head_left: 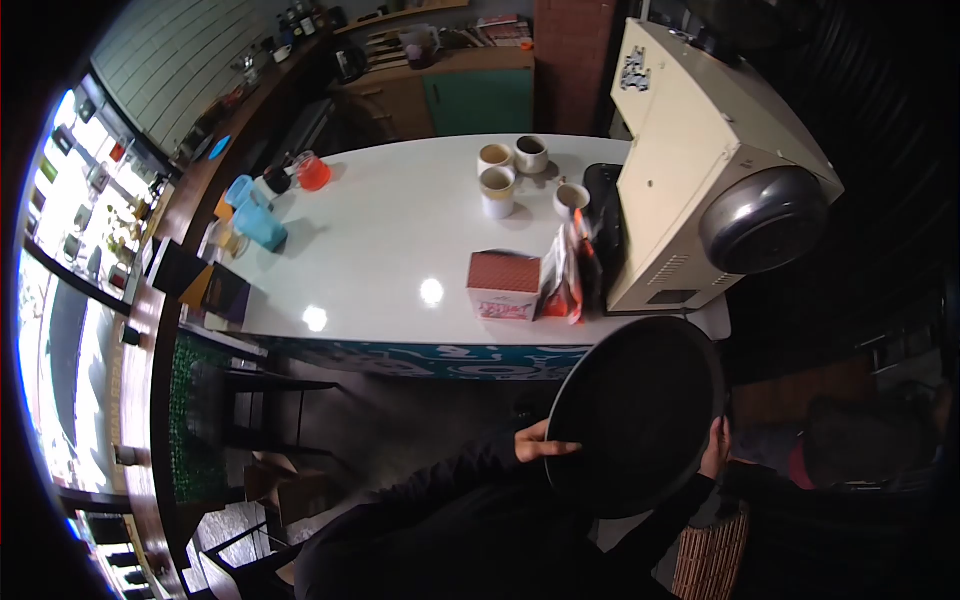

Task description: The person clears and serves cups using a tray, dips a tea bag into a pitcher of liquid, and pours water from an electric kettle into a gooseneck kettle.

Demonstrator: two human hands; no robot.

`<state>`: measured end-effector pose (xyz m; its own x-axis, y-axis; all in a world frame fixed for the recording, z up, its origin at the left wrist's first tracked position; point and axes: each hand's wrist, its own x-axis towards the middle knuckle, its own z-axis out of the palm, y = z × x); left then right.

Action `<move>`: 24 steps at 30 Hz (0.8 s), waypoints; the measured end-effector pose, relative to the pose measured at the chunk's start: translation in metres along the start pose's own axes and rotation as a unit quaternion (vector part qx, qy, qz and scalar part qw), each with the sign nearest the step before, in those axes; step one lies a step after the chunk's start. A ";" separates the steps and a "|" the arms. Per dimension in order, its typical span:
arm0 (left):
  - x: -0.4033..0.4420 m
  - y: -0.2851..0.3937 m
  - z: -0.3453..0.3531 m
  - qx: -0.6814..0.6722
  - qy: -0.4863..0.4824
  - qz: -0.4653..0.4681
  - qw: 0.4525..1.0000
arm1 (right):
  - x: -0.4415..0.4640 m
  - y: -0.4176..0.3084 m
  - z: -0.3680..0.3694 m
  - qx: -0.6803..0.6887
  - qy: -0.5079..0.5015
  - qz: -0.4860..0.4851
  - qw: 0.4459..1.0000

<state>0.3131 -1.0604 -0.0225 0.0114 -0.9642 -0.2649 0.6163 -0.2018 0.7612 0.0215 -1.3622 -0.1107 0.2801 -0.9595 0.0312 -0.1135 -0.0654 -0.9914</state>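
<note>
Fingers (566, 448) of left hand (535, 442) and right hand (715, 450) pinch opposite edges of round black tray (640, 410), likely for balance.

Washed-out light glared through the window (98, 375) at left; two bright reflections lay on the white counter (370, 250). The right side was dim, and strong distortion bowed straight edges toward black corners.
</note>
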 end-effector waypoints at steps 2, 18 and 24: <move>0.027 -0.001 0.008 0.044 -0.028 -0.047 0.998 | 0.020 0.025 -0.042 -0.075 0.006 0.022 0.997; 0.195 -0.055 0.044 0.222 -0.058 -0.110 0.967 | 0.151 0.046 -0.148 -0.092 0.029 0.054 0.994; 0.273 -0.083 0.103 0.111 0.042 -0.083 0.990 | 0.242 0.050 -0.200 -0.090 -0.008 0.051 0.995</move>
<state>0.1843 -1.3249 -0.0971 -0.0042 -0.8988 -0.4383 0.4280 -0.3977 0.8115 -0.1069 -1.6523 -0.1277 0.2738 -0.9590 -0.0725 -0.3103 -0.0167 -0.9505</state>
